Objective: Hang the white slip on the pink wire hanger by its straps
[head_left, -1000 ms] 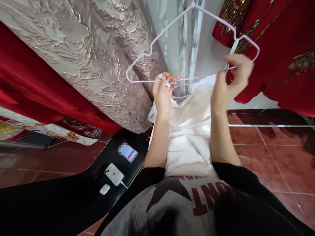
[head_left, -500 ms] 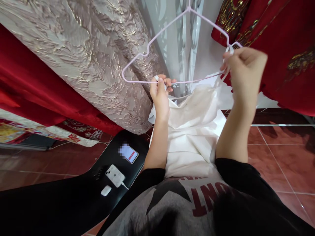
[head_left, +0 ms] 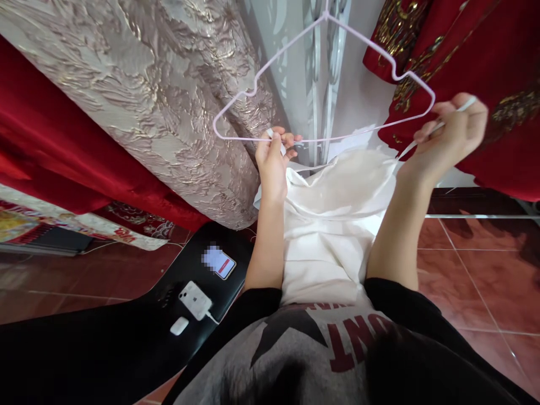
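A pale lilac wire hanger [head_left: 253,90] hangs in front of me, its hook at the top of the view. My left hand [head_left: 272,160] is closed on the hanger's bottom bar together with one thin strap of a white slip garment [head_left: 333,219]. My right hand [head_left: 453,132] is closed on the other white strap [head_left: 407,147], pulled out past the hanger's right shoulder. The garment drapes down between my forearms toward my lap.
A beige-gold brocade cloth [head_left: 160,95] hangs at left over red fabric [head_left: 50,152]. Red and gold garments [head_left: 485,84] hang at right. A black surface [head_left: 126,337] at lower left carries two phones [head_left: 194,299] and a small white case [head_left: 179,325]. The floor [head_left: 472,264] is red tile.
My right hand has swung from the hanger's right shoulder out and down to the right, drawing the strap with it. The left hand has stayed on the bottom bar.
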The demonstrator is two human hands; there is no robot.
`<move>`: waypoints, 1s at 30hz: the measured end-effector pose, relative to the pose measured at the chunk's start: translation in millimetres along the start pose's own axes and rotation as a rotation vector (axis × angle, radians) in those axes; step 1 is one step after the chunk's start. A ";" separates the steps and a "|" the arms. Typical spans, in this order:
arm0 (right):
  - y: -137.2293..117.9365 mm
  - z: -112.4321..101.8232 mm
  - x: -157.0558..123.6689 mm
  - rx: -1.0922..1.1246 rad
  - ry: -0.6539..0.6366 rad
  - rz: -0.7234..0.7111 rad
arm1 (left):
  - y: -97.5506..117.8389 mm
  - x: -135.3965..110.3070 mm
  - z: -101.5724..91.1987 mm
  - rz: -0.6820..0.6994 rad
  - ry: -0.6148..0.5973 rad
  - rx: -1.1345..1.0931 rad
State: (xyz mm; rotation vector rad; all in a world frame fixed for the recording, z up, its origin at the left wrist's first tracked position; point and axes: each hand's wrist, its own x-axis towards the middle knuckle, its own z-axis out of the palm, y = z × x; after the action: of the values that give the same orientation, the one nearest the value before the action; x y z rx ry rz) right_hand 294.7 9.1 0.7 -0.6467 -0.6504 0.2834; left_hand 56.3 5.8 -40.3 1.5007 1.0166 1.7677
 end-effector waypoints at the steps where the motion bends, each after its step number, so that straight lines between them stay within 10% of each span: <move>1: 2.1 1.3 -9.6 -0.026 -0.092 -0.036 | -0.7 -0.9 1.9 -0.001 -0.007 0.007; 7: 15.5 17.8 -54.0 -0.369 -0.624 -0.097 | 1.2 -6.7 9.1 0.010 -0.059 -0.013; 17: 39.6 8.7 -45.6 -0.403 -0.551 -0.143 | 15.8 0.6 -85.5 0.031 0.314 0.031; 24: 42.4 13.8 -50.3 -0.394 -0.587 -0.133 | 38.9 33.9 -83.2 0.299 0.037 0.233; 30: 32.9 15.1 -49.6 -0.333 -0.590 -0.066 | 62.2 61.6 -64.2 0.210 -0.159 0.338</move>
State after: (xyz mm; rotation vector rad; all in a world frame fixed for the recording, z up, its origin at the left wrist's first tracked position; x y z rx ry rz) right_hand 245.5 19.7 -34.3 -0.8655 -1.3009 0.3096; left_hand -15.8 13.4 40.4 1.9864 1.1529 1.6386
